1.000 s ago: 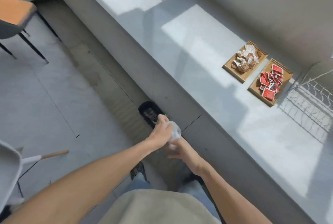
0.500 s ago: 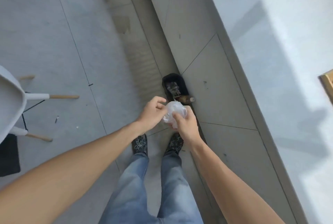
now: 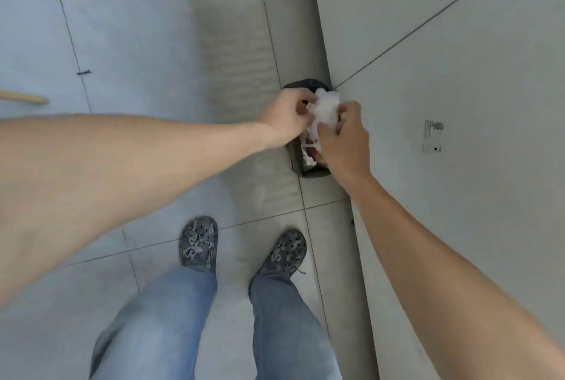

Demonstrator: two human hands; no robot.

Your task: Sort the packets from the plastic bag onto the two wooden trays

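Both wooden trays are out of frame; only floor, wall base and legs show. Crumpled clear plastic bag (image 3: 324, 108) sits bunched between the hands, right over a small dark bin (image 3: 308, 162) at the wall foot; bin contents mostly hidden by hands, blurry. Bag is wadded into a lump, no clear long axis or facing. Left hand (image 3: 286, 118) pinches its left side w/ curled fingers; right hand (image 3: 344, 138) grips its lower right edge. Wall sticker (image 3: 431, 136) print is unreadable.

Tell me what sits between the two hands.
In the head view, the crumpled plastic bag sits between the left hand and right hand; both grip it.
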